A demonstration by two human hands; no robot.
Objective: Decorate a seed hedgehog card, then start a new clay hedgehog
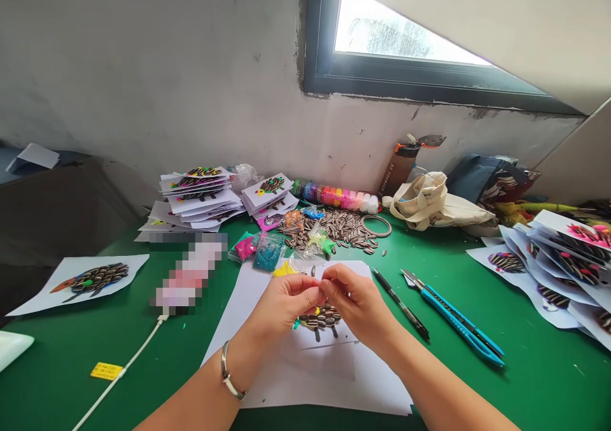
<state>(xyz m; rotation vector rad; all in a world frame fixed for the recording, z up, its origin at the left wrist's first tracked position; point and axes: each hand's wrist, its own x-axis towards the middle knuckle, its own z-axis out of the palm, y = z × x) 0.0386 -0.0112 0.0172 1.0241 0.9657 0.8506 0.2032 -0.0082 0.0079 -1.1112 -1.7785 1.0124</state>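
Fingertips meeting in a pinch, my left hand [291,300] and my right hand [351,297] come together over the middle of the desk. Whatever is between the fingertips is too small or hidden to make out. Just below them lies a card with a sunflower-seed animal picture [324,318], with drawn legs and bits of yellow and green; my hands cover part of it. It rests on a stack of white paper [267,380]. Behind my hands are a yellow clay packet [285,268] and a pile of sunflower seeds [351,227].
A black pen [401,305] and blue utility knife [458,319] lie to the right. Stacked seed-picture cards stand at back left [203,195] and right [568,265]. Clay packets [270,253], a tape roll [376,226] and a canvas bag [429,205] sit behind. A white cable [138,348] crosses the left.
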